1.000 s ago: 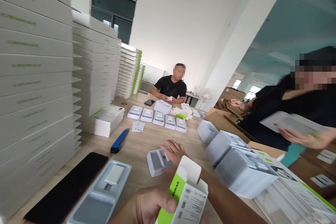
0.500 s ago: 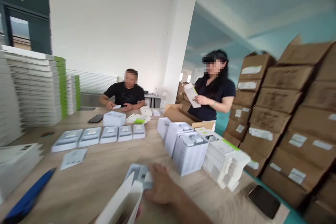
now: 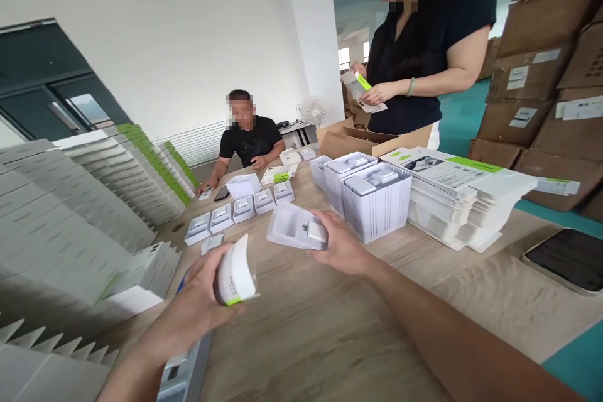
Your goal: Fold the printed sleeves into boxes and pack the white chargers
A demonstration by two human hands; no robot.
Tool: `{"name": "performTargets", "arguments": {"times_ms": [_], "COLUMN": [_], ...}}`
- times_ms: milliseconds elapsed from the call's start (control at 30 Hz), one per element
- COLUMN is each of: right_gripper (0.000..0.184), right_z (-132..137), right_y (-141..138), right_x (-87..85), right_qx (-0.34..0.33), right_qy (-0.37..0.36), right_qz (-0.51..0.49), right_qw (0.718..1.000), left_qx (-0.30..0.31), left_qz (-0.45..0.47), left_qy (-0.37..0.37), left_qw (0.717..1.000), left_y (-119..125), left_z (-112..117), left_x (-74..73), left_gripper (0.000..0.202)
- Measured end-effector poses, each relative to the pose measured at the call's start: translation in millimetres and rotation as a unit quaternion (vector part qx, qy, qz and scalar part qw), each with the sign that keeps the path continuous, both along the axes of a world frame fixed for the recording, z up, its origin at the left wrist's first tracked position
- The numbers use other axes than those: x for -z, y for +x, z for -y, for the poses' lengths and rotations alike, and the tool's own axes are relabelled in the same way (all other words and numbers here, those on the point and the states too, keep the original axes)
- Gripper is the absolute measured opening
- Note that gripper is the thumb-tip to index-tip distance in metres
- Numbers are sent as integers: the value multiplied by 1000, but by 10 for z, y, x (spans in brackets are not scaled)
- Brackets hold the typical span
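Observation:
My left hand point(image 3: 198, 301) is closed round a small white carton with a green edge point(image 3: 234, 275), its open end turned toward the tray. My right hand point(image 3: 342, 250) grips a white moulded plastic tray point(image 3: 292, 233) by its near end, lifted just above the wooden table point(image 3: 330, 326). A small white part sits in the tray by my thumb. Carton and tray are a short gap apart.
Stacks of white trays point(image 3: 374, 201) and flat printed cartons point(image 3: 466, 191) stand right of my hands. Tall white box stacks point(image 3: 85, 201) fill the left. A row of filled trays point(image 3: 240, 210) lies ahead. One seated person point(image 3: 247, 138), one standing person point(image 3: 414, 56). A phone point(image 3: 570, 257) lies at right.
My view swung right and down. My right hand lifted the tray off the table. My left hand brought the carton up beside it.

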State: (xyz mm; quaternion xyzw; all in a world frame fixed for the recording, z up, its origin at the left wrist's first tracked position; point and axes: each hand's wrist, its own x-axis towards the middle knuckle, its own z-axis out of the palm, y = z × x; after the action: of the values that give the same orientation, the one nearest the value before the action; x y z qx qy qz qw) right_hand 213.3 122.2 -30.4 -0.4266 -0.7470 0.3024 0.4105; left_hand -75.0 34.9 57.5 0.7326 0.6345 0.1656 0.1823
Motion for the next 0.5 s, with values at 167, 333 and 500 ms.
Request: {"name": "performTargets", "arguments": {"times_ms": [167,333,500], "right_gripper": [88,89,89], "right_z": [83,84,62], "right_y": [-80,-113,-59], "right_x": [21,68,70], "right_qx": [-54,-75,-111], "right_qy": [89,131,117], "right_qz": [27,74,69], "right_qw": [994,986,985], "left_qx": [-35,-20,12], "left_qz": [-191,-266,-260], "left_qy": [17,21,3], "left_qw": [981,964,966], "left_y": [43,221,337], "left_z": [-238,-325,-391], "left_x": [25,29,-30], "left_gripper": [83,83,82]}}
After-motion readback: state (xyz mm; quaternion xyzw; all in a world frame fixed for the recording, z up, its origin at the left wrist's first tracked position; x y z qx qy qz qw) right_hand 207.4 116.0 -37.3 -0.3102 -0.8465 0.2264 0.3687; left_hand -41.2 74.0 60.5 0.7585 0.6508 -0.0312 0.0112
